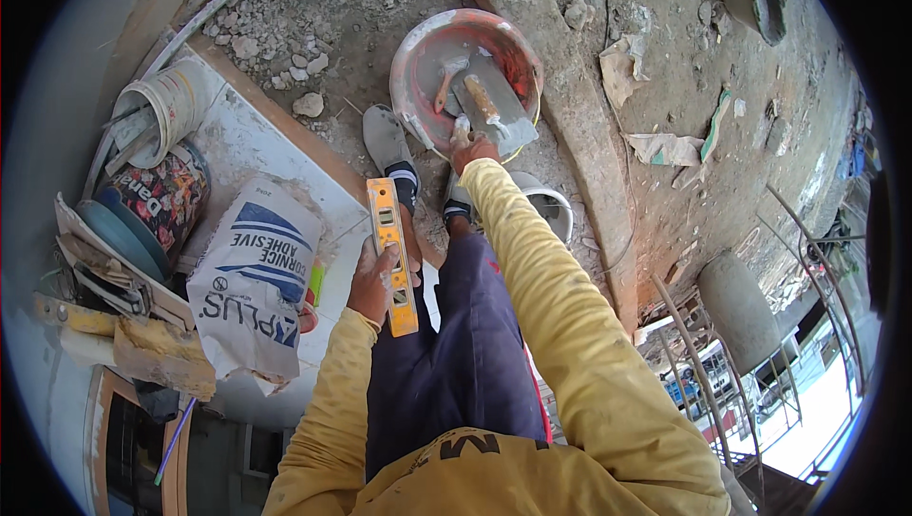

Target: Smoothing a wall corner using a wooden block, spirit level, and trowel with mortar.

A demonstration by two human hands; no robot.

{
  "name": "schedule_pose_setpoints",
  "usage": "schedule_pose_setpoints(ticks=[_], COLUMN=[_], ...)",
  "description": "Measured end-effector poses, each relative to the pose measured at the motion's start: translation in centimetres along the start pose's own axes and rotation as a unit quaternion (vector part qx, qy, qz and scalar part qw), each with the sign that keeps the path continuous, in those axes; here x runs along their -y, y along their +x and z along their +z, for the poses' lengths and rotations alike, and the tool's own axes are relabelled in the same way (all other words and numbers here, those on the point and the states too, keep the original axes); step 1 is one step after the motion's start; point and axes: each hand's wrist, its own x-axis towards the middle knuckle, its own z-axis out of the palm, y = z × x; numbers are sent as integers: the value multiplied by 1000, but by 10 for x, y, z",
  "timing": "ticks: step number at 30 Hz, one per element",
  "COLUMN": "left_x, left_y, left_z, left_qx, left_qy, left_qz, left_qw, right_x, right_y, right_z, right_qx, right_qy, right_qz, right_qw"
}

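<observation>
My left hand (375, 280) is wrapped round a short yellow spirit level (388, 233), held upright in front of my leg. At the near rim of a round red basin (404, 88), smeared with grey paste, my right hand (475, 151) is closed. A pale, paste-covered end shows at its fingers; what it belongs to is unclear. Inside the basin lies a flat rectangular plastering trowel (508, 120) with a wooden handle. Beside it is a smaller tool with a reddish-brown handle (443, 94), its head coated in paste.
A white bucket (556, 212) stands behind the basin, partly under my right sleeve. On the left are a white paper sack (255, 278), a printed bucket (185, 193) and a tilted pale bucket (180, 103). Rubble (275, 36) and a concrete ledge (570, 107) flank the basin; metal scaffolding stands right.
</observation>
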Motion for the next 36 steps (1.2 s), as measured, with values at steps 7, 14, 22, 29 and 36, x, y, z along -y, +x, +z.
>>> schedule_pose_setpoints(ticks=[7,14,22,29,36], left_x=[-42,-78,-97,-80,-67], left_y=[27,31,33,38,36], left_z=[9,-27,-12,13,33], left_qx=[90,103,99,58,39], left_qy=[-29,-92,-92,23,105], left_qz=[-114,-63,-52,-51,-27], left_qw=[989,988,989,997,993], right_x=[-29,11,-62,-27,-54], right_y=[74,-46,-212,-275,-288], right_z=[-8,-87,-81,-87,-84], right_qx=[114,206,175,-40,-48], right_qy=[-277,363,321,87,117], right_qz=[-10,142,-34,-190,-148], right_qw=[954,897,930,977,981])
